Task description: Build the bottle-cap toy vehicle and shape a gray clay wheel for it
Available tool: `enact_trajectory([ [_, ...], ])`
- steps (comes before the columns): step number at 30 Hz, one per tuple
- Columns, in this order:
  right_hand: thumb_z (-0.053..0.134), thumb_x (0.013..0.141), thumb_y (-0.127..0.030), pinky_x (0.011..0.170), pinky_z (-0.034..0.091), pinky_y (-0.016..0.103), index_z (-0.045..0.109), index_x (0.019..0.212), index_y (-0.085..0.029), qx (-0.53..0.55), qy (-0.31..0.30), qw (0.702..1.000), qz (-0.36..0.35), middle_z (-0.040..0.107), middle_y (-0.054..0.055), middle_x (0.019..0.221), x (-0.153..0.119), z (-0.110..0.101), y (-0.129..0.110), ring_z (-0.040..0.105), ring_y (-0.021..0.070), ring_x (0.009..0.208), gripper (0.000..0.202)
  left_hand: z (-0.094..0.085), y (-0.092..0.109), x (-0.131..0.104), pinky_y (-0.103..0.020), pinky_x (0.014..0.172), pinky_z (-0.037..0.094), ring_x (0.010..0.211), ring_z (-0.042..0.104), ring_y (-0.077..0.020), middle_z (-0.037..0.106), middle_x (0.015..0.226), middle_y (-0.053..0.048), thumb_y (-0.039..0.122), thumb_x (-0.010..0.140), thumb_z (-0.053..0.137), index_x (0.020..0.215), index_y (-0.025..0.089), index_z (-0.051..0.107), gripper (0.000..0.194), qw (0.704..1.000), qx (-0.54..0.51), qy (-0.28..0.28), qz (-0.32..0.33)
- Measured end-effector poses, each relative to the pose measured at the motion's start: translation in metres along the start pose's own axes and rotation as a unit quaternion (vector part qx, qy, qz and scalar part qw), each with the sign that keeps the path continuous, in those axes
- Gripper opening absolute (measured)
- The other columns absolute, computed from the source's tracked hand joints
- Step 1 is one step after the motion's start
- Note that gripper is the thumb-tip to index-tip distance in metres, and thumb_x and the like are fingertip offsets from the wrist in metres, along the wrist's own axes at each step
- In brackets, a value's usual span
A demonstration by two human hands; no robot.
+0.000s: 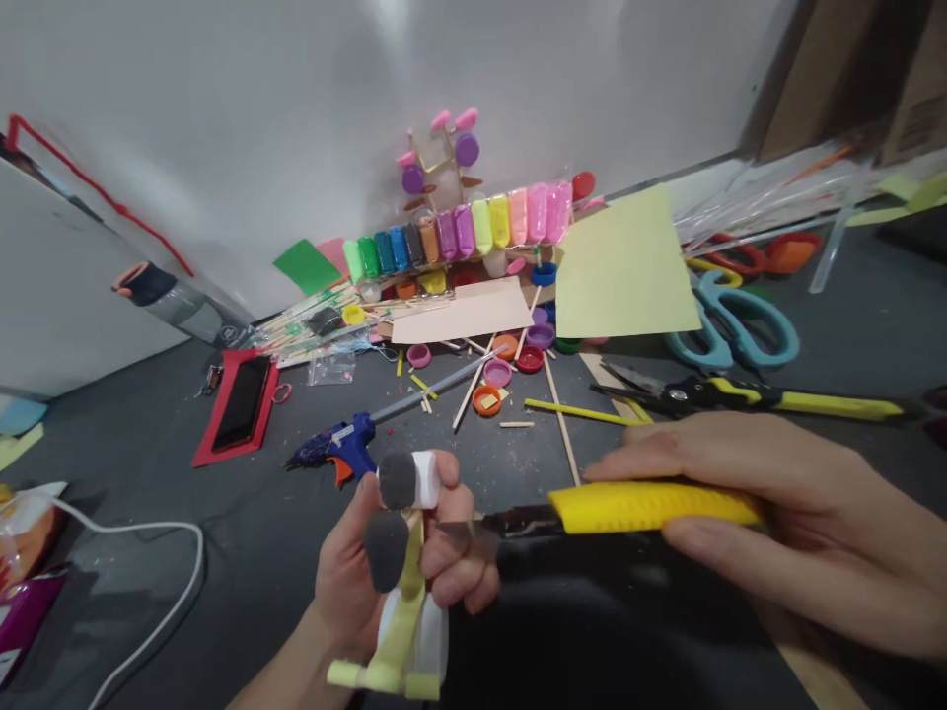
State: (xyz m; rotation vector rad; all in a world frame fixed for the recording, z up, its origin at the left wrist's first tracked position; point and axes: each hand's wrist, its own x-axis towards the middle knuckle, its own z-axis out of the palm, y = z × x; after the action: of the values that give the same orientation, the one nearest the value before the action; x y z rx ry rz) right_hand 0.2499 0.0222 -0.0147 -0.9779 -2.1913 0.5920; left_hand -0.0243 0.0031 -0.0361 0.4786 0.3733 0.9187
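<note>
The left hand [349,582] holds the craft model [408,606], low at centre. The right hand [821,537] grips the yellow utility knife [628,508], blade [477,532] close to the model. Angle the blade clear of the left fingers [468,592]; press lightly. A blue glue gun [355,446] lies beyond.

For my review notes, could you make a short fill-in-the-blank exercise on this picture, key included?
1. The right hand holds a knife whose handle is ____.
2. The small craft piece is held in the ____.
3. The glue gun has a trigger coloured ____.
4. The phone lies on a flat backing coloured ____.

Missing words: yellow; left hand; orange; red.
</note>
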Motion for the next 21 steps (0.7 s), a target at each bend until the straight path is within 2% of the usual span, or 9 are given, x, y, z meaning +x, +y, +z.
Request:
enact_trajectory([
  [3, 0.051, 0.102, -0.034, 0.063, 0.057, 0.027, 0.063, 0.117, -0.040, -0.009, -0.019, 1.000, -0.022, 0.080, -0.004, 0.095, 0.0014, 0.0025, -0.0016, 0.076, 0.0179, 0.082, 0.020, -0.0004, -0.0013, -0.0008, -0.027, 0.051, 0.031, 0.041, 0.021, -0.0060, 0.040, 0.064, 0.008, 0.064, 0.093, 0.054, 0.100, 0.020, 0.065, 0.046, 0.999, 0.001, 0.030, -0.017],
  [9, 0.044, 0.106, -0.038, 0.061, 0.055, 0.026, 0.064, 0.111, -0.034, -0.040, -0.021, 0.999, -0.031, 0.077, -0.005, 0.086, 0.0051, 0.0049, -0.0070, 0.072, 0.0142, 0.069, 0.021, 0.0011, -0.0039, -0.0003, -0.028, 0.054, 0.032, 0.042, 0.022, -0.0091, 0.029, 0.054, 0.010, 0.066, 0.096, 0.046, 0.099, 0.020, 0.068, 0.050, 0.999, 0.012, 0.026, -0.027],
  [14, 0.042, 0.106, -0.038, 0.060, 0.055, 0.027, 0.065, 0.111, -0.033, -0.049, -0.014, 0.998, -0.026, 0.077, -0.003, 0.087, 0.0040, 0.0071, -0.0093, 0.072, 0.0159, 0.069, 0.024, 0.0050, -0.0039, 0.0003, -0.027, 0.061, 0.036, 0.049, 0.026, -0.0084, 0.038, 0.063, 0.007, 0.062, 0.093, 0.054, 0.101, 0.017, 0.072, 0.049, 0.999, -0.009, 0.040, -0.015],
  [21, 0.041, 0.108, -0.039, 0.064, 0.052, 0.024, 0.063, 0.112, -0.030, -0.021, -0.025, 0.999, -0.038, 0.075, -0.003, 0.088, 0.0043, 0.0086, -0.0096, 0.070, 0.0127, 0.071, 0.024, 0.0067, -0.0040, 0.0018, -0.030, 0.067, 0.040, 0.054, 0.032, -0.0096, 0.044, 0.069, 0.004, 0.058, 0.094, 0.055, 0.101, 0.015, 0.073, 0.047, 0.999, -0.023, 0.038, -0.003],
])
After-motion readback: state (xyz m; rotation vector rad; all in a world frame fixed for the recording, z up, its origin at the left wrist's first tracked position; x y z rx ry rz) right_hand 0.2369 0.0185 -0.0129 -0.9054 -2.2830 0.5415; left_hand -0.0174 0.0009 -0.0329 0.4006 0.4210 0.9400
